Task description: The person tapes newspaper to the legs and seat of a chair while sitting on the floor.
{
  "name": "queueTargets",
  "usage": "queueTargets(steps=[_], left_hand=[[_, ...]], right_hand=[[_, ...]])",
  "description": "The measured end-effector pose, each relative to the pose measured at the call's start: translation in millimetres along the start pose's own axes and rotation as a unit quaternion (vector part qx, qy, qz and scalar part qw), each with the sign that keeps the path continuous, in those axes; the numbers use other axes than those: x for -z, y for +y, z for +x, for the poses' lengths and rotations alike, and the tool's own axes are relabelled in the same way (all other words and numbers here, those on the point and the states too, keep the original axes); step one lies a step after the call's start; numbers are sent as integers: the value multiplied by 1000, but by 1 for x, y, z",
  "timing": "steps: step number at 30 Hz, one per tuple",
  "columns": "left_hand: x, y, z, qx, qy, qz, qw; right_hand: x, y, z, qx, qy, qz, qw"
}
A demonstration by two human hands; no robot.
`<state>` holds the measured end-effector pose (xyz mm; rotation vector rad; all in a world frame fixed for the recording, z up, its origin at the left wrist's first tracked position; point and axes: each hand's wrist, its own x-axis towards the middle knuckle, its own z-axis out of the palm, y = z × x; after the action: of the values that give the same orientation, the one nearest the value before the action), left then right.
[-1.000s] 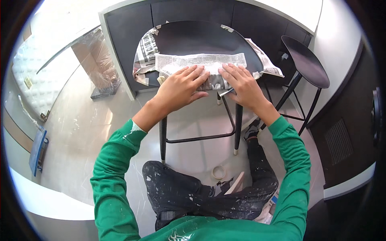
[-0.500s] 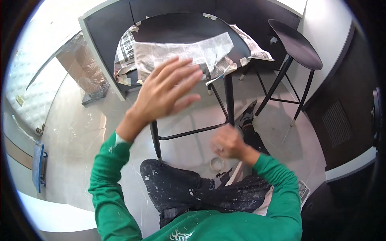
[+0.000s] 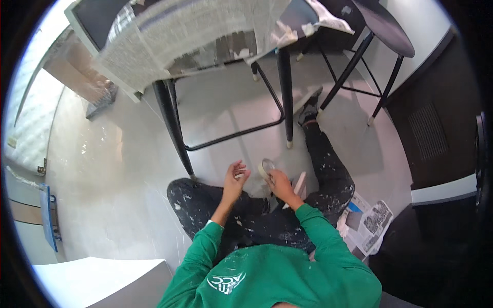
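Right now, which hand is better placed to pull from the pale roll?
Probably the left hand: it looks empty and is close to the pale roll, which the right hand holds.

White lettered logo (image 3: 226, 282) on green sweatshirt (image 3: 292, 272). Newspaper (image 3: 379, 219) right of sweatshirt, newsprint sheet (image 3: 192, 25) ahead of it: print too fine to read.

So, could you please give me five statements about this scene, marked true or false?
1. The right hand holds a roll of tape. True.
2. A newspaper sheet hangs at the near edge of the nearer bar stool. True.
3. The left hand presses on the newspaper sheet. False: the left hand is apart from it, near the roll of tape.
4. The right-hand bar stool's seat is wrapped in newspaper. False: the right-hand bar stool has a bare visible seat.
5. The dark trousers carry pale spots. True.
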<state>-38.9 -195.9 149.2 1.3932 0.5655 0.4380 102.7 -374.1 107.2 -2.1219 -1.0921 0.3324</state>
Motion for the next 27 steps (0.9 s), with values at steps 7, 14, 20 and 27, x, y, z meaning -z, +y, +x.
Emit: queueTargets(steps=[7,14,20,27], left_hand=[[0,43,-5,76,-171,-235,954],[1,95,-11,130,-165,-200,957],[0,84,-22,125,-55,-199,970],[4,82,-39,47,-84,-135,986]], right_hand=[[87,-100,-22,120,30,126,984],[94,-128,-13,197,-38,116,973],[84,-129,-14,165,-72,126,976],[69,-117,-30,-92,-66,559,821]])
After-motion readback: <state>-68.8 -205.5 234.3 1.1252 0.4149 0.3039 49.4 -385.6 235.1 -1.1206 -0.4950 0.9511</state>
